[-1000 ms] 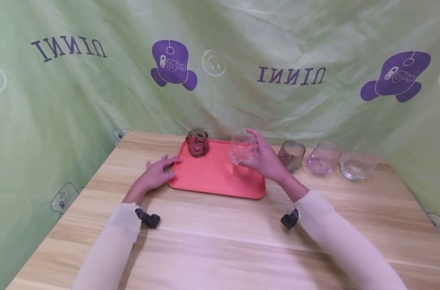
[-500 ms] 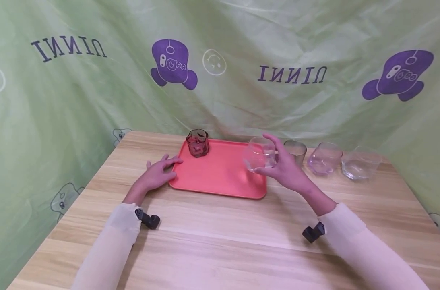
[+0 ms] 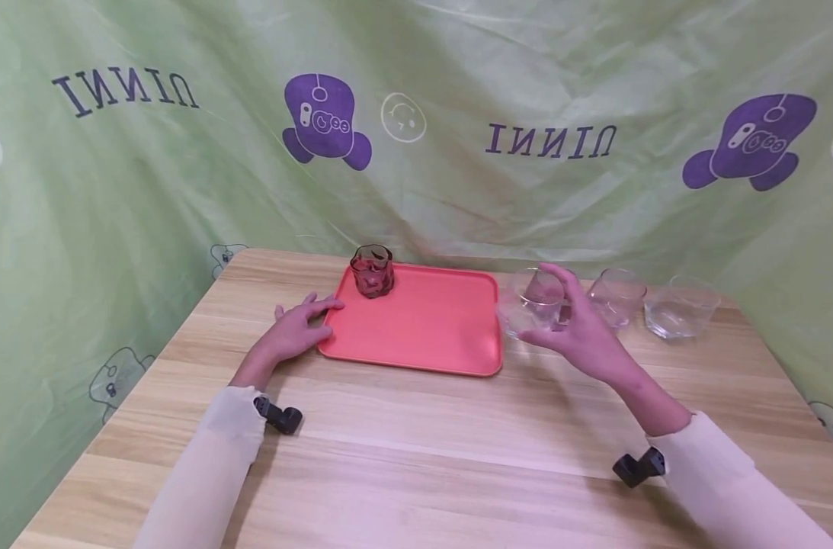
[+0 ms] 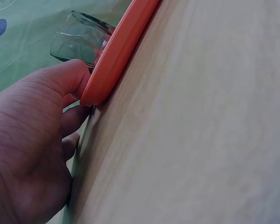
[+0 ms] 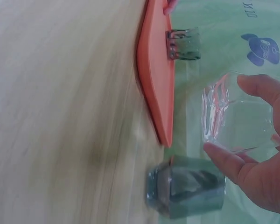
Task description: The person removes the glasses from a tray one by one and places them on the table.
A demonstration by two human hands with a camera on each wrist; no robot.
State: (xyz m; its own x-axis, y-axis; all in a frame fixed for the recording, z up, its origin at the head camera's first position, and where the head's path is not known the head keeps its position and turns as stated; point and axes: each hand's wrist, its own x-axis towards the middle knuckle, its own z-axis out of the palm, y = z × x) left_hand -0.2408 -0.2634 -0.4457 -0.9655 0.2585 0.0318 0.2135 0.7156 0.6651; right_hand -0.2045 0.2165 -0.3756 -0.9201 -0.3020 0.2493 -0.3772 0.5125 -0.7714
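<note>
My right hand (image 3: 584, 335) holds a clear drinking glass (image 3: 519, 314), thumb and fingers spread round its sides, just past the right edge of a red tray (image 3: 416, 328). In the right wrist view the clear glass (image 5: 247, 119) appears raised, beside a grey tinted glass (image 5: 191, 186). The head view shows that grey glass partly hidden behind the clear one. My left hand (image 3: 294, 332) rests at the tray's left edge, fingertips touching the rim; the left wrist view shows its thumb (image 4: 77, 74) against the rim. A dark brownish glass (image 3: 372, 276) stands at the tray's back left corner.
Right of my right hand, a purple-tinted glass (image 3: 616, 297) and another clear glass (image 3: 680, 309) stand in a row on the wooden table (image 3: 416, 457). A green printed curtain (image 3: 443, 198) hangs right behind the table's back edge.
My right hand has carried the clear glass rightward, from above the tray to beyond its right edge, in front of the grey glass. My left hand and the tray have stayed put.
</note>
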